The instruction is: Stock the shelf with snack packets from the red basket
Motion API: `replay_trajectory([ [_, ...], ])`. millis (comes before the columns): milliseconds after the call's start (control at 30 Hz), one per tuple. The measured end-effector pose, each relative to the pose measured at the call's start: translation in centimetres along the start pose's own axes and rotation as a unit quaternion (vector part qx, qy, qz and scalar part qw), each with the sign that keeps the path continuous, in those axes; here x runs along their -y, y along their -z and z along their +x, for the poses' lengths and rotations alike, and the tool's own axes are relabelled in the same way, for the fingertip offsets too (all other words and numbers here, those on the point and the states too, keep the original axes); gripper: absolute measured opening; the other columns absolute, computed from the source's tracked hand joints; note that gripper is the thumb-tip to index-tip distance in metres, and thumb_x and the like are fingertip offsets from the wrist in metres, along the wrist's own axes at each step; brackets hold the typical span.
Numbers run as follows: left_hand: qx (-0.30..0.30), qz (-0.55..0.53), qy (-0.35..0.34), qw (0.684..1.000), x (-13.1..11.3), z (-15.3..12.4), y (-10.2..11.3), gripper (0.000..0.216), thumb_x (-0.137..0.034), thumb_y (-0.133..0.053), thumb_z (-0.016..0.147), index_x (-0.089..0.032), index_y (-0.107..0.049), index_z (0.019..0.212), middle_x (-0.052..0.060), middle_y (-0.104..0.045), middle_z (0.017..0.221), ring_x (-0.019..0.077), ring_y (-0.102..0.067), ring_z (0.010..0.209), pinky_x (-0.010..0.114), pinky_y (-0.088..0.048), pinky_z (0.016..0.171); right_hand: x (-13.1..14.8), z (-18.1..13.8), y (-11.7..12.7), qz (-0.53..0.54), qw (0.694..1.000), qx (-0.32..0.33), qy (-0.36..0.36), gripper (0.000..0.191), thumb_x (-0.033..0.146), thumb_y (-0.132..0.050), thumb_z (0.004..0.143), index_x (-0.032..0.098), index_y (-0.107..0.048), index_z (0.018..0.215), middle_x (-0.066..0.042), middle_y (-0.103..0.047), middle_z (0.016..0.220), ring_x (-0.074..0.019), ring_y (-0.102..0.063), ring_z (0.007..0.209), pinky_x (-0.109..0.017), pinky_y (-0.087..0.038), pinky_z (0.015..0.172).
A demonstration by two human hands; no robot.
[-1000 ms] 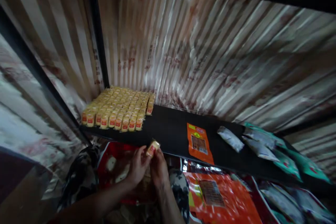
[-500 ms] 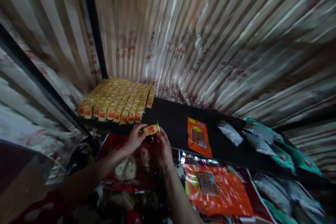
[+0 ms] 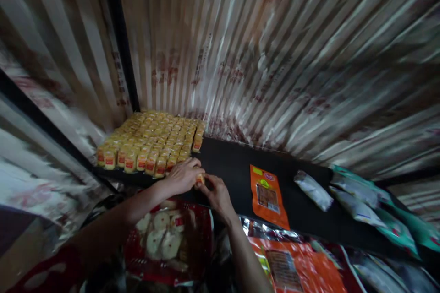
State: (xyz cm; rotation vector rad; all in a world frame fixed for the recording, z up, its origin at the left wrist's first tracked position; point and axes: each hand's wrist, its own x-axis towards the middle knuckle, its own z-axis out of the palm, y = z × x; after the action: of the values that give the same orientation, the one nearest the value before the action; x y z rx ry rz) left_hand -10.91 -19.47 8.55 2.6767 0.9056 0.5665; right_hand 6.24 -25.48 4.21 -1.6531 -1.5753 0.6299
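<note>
- Two hands are sharing one small wrapped pack (image 3: 200,179), by the shelf's (image 3: 227,165) front edge; I'm seeing L hand (image 3: 185,176) fingers grasping its L side, R hand (image 3: 219,194) thumb + fingertips pinching its R side.
- Long axis: fingers are hiding most of it, so I'm not calling the angle.
- Pack rows (image 3: 151,142) are standing on the shelf, L of + beyond the held pack; L hand is sitting nearer, overlapping the front row's R end in view.
- Red basket (image 3: 202,242) is lying below, approx. under both hands.
</note>
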Motion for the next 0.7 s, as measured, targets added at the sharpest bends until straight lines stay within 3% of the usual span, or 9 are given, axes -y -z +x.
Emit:
replay_trajectory([
  [100,0.006,0.021,-0.022,1.000,0.0,1.6,-0.1,0.034,-0.011,-0.050,0.081,-0.019,-0.063,0.112,0.009,-0.058,0.118,0.0234,-0.052,0.110,0.037,-0.049,0.090,-0.5,1.5,-0.5,-0.020,1.000,-0.012,0.009,0.023,0.037,-0.062,0.074,0.021,-0.071,0.089,-0.007,-0.071,0.092,-0.0239,-0.063,0.088,-0.037,-0.046,0.085],
  [167,-0.025,0.012,-0.009,1.000,-0.1,2.2,-0.9,0.041,-0.009,-0.048,0.081,-0.018,-0.059,0.119,0.011,-0.052,0.130,0.0253,-0.047,0.120,0.041,-0.047,0.096,-1.1,2.4,-1.2,0.018,1.000,-0.006,-0.008,0.026,0.035,-0.058,0.076,0.020,-0.069,0.094,-0.007,-0.071,0.091,-0.0224,-0.064,0.084,-0.035,-0.049,0.080],
  [267,-0.105,-0.020,0.046,0.993,-0.8,2.1,-2.9,0.048,-0.008,-0.045,0.081,-0.019,-0.053,0.126,0.012,-0.039,0.145,0.0264,-0.034,0.134,0.046,-0.040,0.105,-2.2,3.9,-2.4,0.070,0.997,-0.019,-0.034,0.028,0.032,-0.053,0.077,0.020,-0.066,0.098,-0.005,-0.072,0.090,-0.0202,-0.065,0.080,-0.032,-0.051,0.076],
  [367,-0.150,-0.068,0.116,0.979,-1.6,1.5,-5.8,0.043,-0.016,-0.041,0.087,-0.017,-0.050,0.129,0.013,-0.042,0.143,0.0251,-0.036,0.134,0.047,-0.036,0.109,-3.0,5.7,-3.4,0.089,0.993,-0.049,-0.060,0.028,0.032,-0.052,0.075,0.022,-0.066,0.097,-0.004,-0.072,0.092,-0.0197,-0.065,0.083,-0.031,-0.051,0.078],
  [533,-0.165,-0.177,0.274,0.931,-1.4,1.7,-9.8,0.047,-0.023,-0.035,0.091,-0.011,-0.044,0.134,0.017,-0.038,0.146,0.0249,-0.034,0.137,0.047,-0.029,0.114,-3.8,9.0,-5.1,0.093,0.987,-0.071,-0.108,0.030,0.037,-0.054,0.075,0.022,-0.065,0.098,-0.004,-0.072,0.094,-0.0188,-0.066,0.084,-0.031,-0.051,0.080],
  [700,-0.197,-0.304,0.310,0.879,-0.6,3.1,-11.0,0.050,-0.030,-0.029,0.094,-0.012,-0.034,0.141,0.015,-0.034,0.149,0.0212,-0.030,0.139,0.043,-0.023,0.117,-4.3,11.3,-6.3,0.078,0.988,-0.094,-0.097,0.028,0.037,-0.054,0.075,0.022,-0.067,0.096,-0.003,-0.071,0.091,-0.0176,-0.065,0.082,-0.030,-0.051,0.078],
])
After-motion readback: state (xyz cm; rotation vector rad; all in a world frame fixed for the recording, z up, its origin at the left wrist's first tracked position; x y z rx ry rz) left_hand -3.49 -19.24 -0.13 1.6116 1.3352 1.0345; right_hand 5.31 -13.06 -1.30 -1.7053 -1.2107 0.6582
